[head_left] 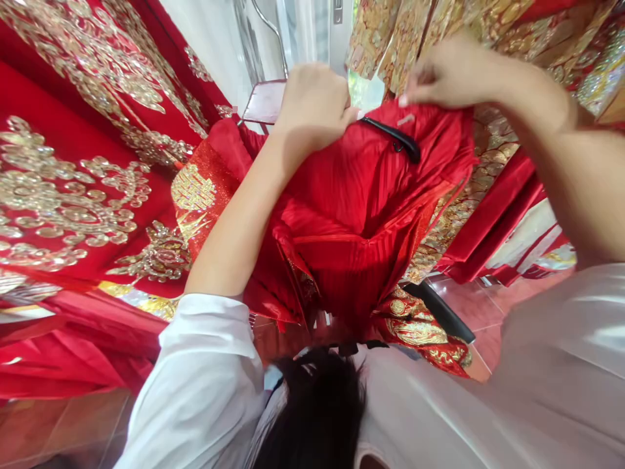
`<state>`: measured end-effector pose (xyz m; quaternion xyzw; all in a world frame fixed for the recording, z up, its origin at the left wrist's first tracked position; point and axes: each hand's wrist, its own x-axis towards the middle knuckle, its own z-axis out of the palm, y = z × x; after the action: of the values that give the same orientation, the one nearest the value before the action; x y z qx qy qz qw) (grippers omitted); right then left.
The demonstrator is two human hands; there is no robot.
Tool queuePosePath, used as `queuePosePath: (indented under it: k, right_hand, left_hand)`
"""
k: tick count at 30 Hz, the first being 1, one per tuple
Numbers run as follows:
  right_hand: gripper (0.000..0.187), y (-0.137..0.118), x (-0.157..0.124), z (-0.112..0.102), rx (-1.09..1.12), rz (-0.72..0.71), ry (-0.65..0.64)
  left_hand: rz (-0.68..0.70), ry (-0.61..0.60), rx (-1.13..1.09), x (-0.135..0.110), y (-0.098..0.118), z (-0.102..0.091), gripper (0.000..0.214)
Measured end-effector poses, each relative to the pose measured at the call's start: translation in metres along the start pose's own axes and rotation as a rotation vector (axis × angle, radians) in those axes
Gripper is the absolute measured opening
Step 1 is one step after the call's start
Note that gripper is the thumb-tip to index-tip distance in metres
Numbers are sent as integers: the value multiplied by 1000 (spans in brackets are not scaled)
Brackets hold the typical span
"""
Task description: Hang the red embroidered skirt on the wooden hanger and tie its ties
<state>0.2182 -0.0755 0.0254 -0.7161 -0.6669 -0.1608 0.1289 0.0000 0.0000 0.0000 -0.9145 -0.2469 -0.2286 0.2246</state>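
Note:
A red jacket point(336, 176) hangs spread in front of me, its satin lining facing up and gold embroidery on its sleeve. My left hand point(315, 101) is closed in a fist at the jacket's upper edge, with the thumb against one end of a black clothes hanger point(390, 135). The other hanger arm lies slanted across the lining. At the upper right, my right hand point(439, 71) pinches the jacket's collar edge between thumb and fingers. The left fingertips are hidden behind the fist.
Red garments with beaded gold patterns point(63, 202) crowd the left side. Gold patterned garments point(385, 39) hang at the upper right. A metal-framed glass door point(312, 32) stands behind. Below are reddish floor tiles point(469, 306) and a black bar point(444, 312).

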Motion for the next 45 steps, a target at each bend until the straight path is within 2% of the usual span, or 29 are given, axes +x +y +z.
queuePosePath:
  k: [2,3,6,8,10,12,14,17,20,22,24,26,28,30,34,36,38,40,43,45]
  right_hand:
    - [9,13,0,2,0,-71,-230]
    - [10,20,1,3,15,-85,-239]
    - [19,28,6,1,10,-69,42]
    - [25,17,7,-4,-65,-68,166]
    - [30,-8,2,-12,-161,-39,198]
    - [36,-45,-12,-18,-210,32,219]
    - [39,-86,-31,-14,-223,110,230]
    - [39,-133,-56,17,-158,182,63]
    - [49,-150,-67,65,-64,162,2]
    - [46,-144,-69,88,-13,158,39]
    - [39,-128,-70,97,86,136,101]
    - [37,-104,-71,94,196,100,229]
    - [34,-74,-70,87,275,89,417]
    - [30,-43,-66,85,354,79,515]
    - [33,0,-53,105,626,28,385]
    - [44,7,-45,121,722,74,397]
    - [56,7,-38,135,794,168,470]
    - [60,3,-35,144,847,241,531]
    - [60,-2,-41,143,837,268,555]
    - [57,-3,-50,130,779,214,556]
  left_hand:
    - [1,5,-22,-1,1,-1,43]
    - [5,9,-32,-2,1,-2,43]
    - [13,20,-44,-1,2,-1,44]
    - [-6,11,-23,0,3,0,44]
    - [-41,-5,-12,3,5,1,43]
    - [-73,-16,-25,5,6,2,42]
    - [-84,-27,-40,6,7,2,41]
    - [-80,-30,-43,6,6,2,39]
    - [-83,-25,-50,3,4,2,40]
    - [-67,-43,-32,2,4,3,42]
    - [-36,-48,13,0,3,3,42]
    - [5,-33,61,-1,2,3,41]
    - [32,-20,79,-1,0,3,38]
    - [40,-22,67,-2,-1,3,37]
    - [39,-18,34,-1,-4,7,38]
    - [59,1,29,1,-4,8,40]
    - [79,13,-3,1,-4,6,36]
    - [150,43,-158,-4,-8,-2,31]
    - [250,243,-451,-30,-29,-23,36]
    - [154,391,-421,-60,-54,-37,44]
